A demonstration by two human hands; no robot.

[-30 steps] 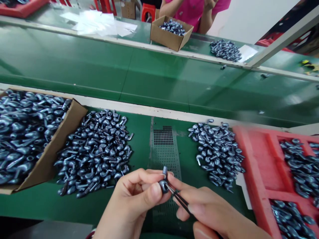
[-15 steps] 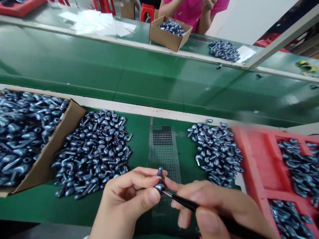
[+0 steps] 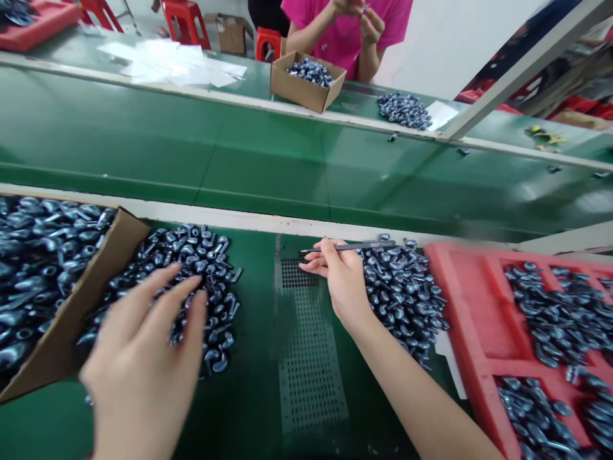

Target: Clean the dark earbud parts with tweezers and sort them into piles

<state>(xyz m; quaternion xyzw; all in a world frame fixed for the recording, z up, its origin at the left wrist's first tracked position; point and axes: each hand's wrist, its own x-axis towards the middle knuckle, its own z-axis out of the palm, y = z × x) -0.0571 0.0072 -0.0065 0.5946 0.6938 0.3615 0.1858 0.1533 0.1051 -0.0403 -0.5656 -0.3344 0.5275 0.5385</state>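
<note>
My left hand [image 3: 148,345], a little blurred, is over the left pile of dark blue glossy pieces [image 3: 220,319] with its fingers spread and nothing visibly held. Black tweezers [image 3: 354,246] are gripped in my right hand [image 3: 342,275]. Their tip is at the upper end of a perforated sheet [image 3: 311,358], by the small dark squares [image 3: 293,275] on it. The right pile of similar pieces [image 3: 402,294] lies just beside my right hand.
At the left stands a cardboard box [image 3: 96,275] full of pieces. A red tray [image 3: 493,313] with filled compartments is on the right. Beyond the white ledge [image 3: 249,220], a person [image 3: 349,32] sits behind a smaller box [image 3: 304,92].
The hands have parted. My left hand let go of the small piece and moved left over the pile; my right hand moved up and away with the tweezers to the sheet's dark squares.
</note>
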